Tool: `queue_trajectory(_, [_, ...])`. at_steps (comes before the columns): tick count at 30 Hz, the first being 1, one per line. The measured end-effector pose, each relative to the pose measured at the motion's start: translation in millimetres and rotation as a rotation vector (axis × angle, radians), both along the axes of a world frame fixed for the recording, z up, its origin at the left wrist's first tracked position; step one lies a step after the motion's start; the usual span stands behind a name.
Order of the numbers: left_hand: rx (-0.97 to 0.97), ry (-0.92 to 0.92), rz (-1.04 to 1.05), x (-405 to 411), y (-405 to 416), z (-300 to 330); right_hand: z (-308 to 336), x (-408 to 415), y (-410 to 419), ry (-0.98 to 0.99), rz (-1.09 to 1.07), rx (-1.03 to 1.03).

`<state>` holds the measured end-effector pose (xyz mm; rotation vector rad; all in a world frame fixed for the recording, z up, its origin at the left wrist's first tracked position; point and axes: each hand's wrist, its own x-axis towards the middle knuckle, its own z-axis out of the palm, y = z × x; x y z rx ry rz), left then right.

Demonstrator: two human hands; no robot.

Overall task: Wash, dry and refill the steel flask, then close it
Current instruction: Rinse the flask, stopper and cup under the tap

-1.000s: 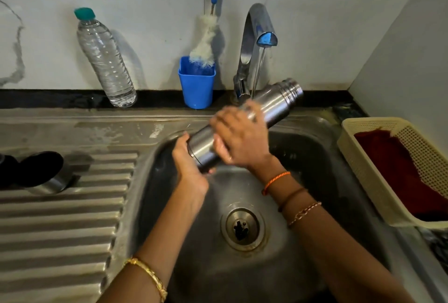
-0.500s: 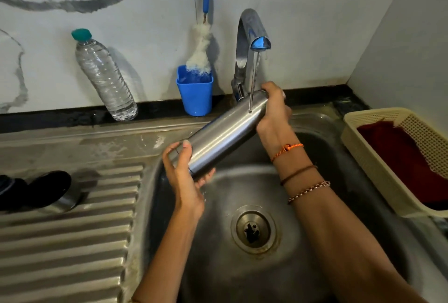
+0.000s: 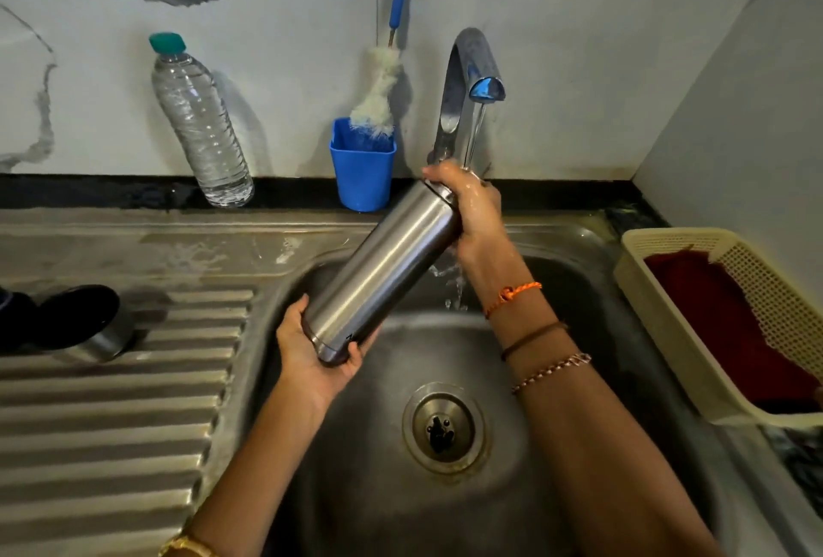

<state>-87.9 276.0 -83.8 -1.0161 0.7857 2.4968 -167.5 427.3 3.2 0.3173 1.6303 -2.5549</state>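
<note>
Tilting over the sink (image 3: pixel 285 289) under the tap (image 3: pixel 472 66), the wet flask (image 3: pixel 383 267), gripped by left hand (image 3: pixel 311 360) at base and right hand (image 3: pixel 472 209) around neck, risked slipping and denting.

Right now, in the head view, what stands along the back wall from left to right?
Water bottle → blue cup holding the bottle brush → tap, running onto the right hand at the flask's top.
</note>
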Motion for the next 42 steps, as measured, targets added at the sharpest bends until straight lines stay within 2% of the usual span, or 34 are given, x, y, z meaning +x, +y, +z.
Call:
queue_trajectory(2, [0.007, -0.049, -0.148, 2.6, -4.7, 2.8, 1.0, 1.1, 8.8, 0.3, 0.295, -0.132])
queue_trajectory(4, [-0.02, -0.049, -0.204, 3.2, -5.1, 6.6, 0.1, -3.8, 14.9, 0.441, 0.422, -0.193])
queue_trajectory(6, [-0.039, 0.021, -0.12, 0.8, 1.4, 7.9, 2.0, -3.8, 13.6, 0.311, 0.246, -0.245])
queue_trajectory(9, [-0.037, 0.091, 0.049, -6.9, 12.5, 4.2, 2.7, -1.8, 2.4, -0.132, -0.264, -0.068])
queue_trajectory(10, [-0.047, 0.065, 0.03, -9.4, 13.1, 3.2, 5.1, 1.1, 0.4, -0.161, -0.347, -0.016])
queue_trajectory(11, [-0.052, 0.029, -0.016, -12.4, 11.1, 1.2, 7.1, 2.0, 0.9, -0.105, -0.342, 0.028])
queue_trajectory(12, [-0.046, 0.004, -0.069, -15.0, 7.7, -0.1, 9.6, 2.8, 4.1, 0.029, -0.237, 0.059])
queue_trajectory(15, [-0.04, -0.076, -0.257, -15.9, -4.1, 0.6, 18.2, 9.7, 21.4, 0.461, 0.331, -0.014])
queue_trajectory(17, [-0.039, -0.089, -0.288, -12.3, -4.6, 1.3, 15.7, 3.7, 25.6, 0.504, 0.469, -0.118])
queue_trajectory(18, [-0.032, -0.054, -0.244, -10.3, -1.3, 1.3, 13.7, -1.3, 25.2, 0.437, 0.405, -0.183])
queue_trajectory(20, [-0.066, 0.05, -0.074, -9.3, 5.5, -0.5, 14.3, -5.3, 17.5, 0.158, 0.123, -0.239])
queue_trajectory(22, [-0.137, 0.132, 0.075, -10.7, 11.4, 0.9, 16.7, -4.3, 6.4, -0.112, -0.214, -0.094])
queue_trajectory(23, [-0.151, 0.136, 0.104, -11.8, 12.7, 0.2, 17.9, -1.2, 1.4, -0.154, -0.308, -0.031])
queue_trajectory(24, [-0.138, 0.121, 0.086, -13.8, 12.5, -0.5, 19.7, 1.5, -2.5, -0.106, -0.315, 0.02])
queue_trajectory(25, [-0.104, 0.09, 0.035, -15.8, 10.8, -0.2, 20.8, 3.2, -3.5, 0.042, -0.225, 0.08])
queue_trajectory(28, [0.004, -0.01, -0.273, -17.8, -2.4, 3.0, 28.8, 17.8, 4.4, 0.647, 0.402, 0.059])
queue_trajectory(30, [0.007, -0.005, -0.338, -14.3, -2.7, 9.3, 29.3, 9.8, 11.8, 0.759, 0.645, -0.107])
queue_trajectory(31, [-0.002, 0.039, -0.273, -13.4, 0.4, 9.2, 26.7, 3.4, 13.3, 0.704, 0.594, -0.218])
queue_trajectory(32, [-0.01, 0.095, -0.177, -12.7, 3.7, 6.2, 25.5, 1.6, 12.3, 0.567, 0.445, -0.325])
queue_trajectory(33, [-0.022, 0.152, -0.084, -11.3, 7.5, 4.4, 23.5, -1.1, 9.2, 0.348, 0.243, -0.336])
queue_trajectory(34, [-0.032, 0.203, -0.021, -10.2, 11.0, 1.8, 22.9, -2.3, 4.3, 0.152, 0.058, -0.26])
queue_trajectory(36, [-0.037, 0.217, 0.011, -11.1, 14.8, -4.3, 19.0, -2.1, -2.3, -0.008, -0.183, -0.002])
queue_trajectory(37, [-0.014, 0.182, -0.005, -11.2, 14.1, -6.7, 19.5, -0.2, -4.9, 0.031, -0.189, 0.074])
queue_trajectory(39, [0.067, 0.079, -0.075, -11.0, 7.9, -11.3, 22.3, 5.6, -0.6, 0.242, 0.034, 0.088])
queue_trajectory(41, [0.092, 0.007, -0.18, -9.8, 3.5, -12.6, 19.5, 4.4, 14.0, 0.372, 0.273, -0.028])
queue_trajectory(42, [0.082, 0.007, -0.189, -9.0, 3.8, -11.1, 15.4, 0.0, 18.9, 0.373, 0.291, -0.12])
